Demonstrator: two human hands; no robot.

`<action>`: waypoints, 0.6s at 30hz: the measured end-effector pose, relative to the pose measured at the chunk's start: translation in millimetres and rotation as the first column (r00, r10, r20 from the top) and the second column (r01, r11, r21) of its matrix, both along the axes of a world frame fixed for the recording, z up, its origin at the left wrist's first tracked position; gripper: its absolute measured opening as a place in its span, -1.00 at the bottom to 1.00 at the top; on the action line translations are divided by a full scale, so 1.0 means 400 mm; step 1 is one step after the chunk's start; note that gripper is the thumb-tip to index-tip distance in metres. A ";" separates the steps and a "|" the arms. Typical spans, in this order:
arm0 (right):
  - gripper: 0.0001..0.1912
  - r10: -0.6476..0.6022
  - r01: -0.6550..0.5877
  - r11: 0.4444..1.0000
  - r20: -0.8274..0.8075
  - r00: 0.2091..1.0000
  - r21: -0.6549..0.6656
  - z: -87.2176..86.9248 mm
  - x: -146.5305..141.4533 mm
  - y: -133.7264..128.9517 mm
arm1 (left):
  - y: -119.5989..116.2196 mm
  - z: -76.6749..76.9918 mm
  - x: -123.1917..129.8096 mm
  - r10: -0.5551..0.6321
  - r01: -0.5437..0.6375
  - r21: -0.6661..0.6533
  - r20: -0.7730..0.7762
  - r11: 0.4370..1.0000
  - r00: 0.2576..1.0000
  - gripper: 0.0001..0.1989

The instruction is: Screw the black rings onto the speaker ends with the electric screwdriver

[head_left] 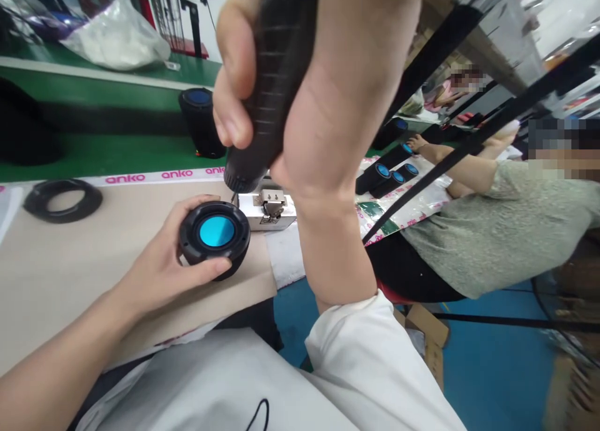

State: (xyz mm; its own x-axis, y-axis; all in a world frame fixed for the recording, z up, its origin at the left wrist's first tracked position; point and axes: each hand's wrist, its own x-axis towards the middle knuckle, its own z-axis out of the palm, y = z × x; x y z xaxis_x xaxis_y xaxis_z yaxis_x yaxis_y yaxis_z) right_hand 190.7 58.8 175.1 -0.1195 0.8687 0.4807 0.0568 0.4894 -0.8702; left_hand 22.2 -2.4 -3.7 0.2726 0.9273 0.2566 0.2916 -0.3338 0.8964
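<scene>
My left hand grips a round black speaker driver with a bright blue centre, its fingers curled around the rim. Raised above it, my right hand is wrapped around a black ribbed electric screwdriver. The thin bit of the screwdriver points down at the driver's upper rim, very close to it. I cannot tell whether the bit touches the rim. My right forearm hides part of a metal fixture just behind the driver.
A beige work mat holds a black rubber ring. Black cylindrical speakers with blue tops stand beyond it and lie on a printed sheet. A seated person in a grey-green top is at the right. A white bag lies far left.
</scene>
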 end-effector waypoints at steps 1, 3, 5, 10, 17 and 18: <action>-0.43 0.036 -0.033 0.998 -0.048 0.998 0.056 -0.010 -0.005 -0.006 | -0.002 0.000 0.001 -0.008 0.008 -0.010 0.011 1.000 1.000 -0.20; -0.53 0.108 -0.100 0.990 -0.082 0.991 0.095 -0.027 -0.006 -0.014 | -0.003 0.001 0.002 -0.025 0.025 -0.010 0.023 1.000 0.999 -0.21; -0.53 0.108 -0.104 0.992 -0.045 0.993 0.075 -0.035 -0.004 -0.012 | 0.000 0.001 0.001 -0.036 0.036 0.008 0.021 0.999 0.999 -0.22; -0.54 0.105 -0.103 0.994 0.048 0.993 -0.047 -0.040 -0.003 0.027 | 0.009 0.003 -0.001 -0.028 0.028 0.040 -0.017 0.999 0.999 -0.25; -0.48 0.293 -0.287 0.953 -0.053 0.955 0.096 -0.085 0.010 0.045 | 0.011 0.004 0.001 -0.016 0.017 0.030 -0.024 0.999 1.000 -0.23; -0.47 0.323 -0.312 0.941 -0.068 0.944 0.130 -0.095 0.004 0.045 | 0.010 0.004 0.000 -0.013 0.014 0.026 -0.026 1.000 1.000 -0.22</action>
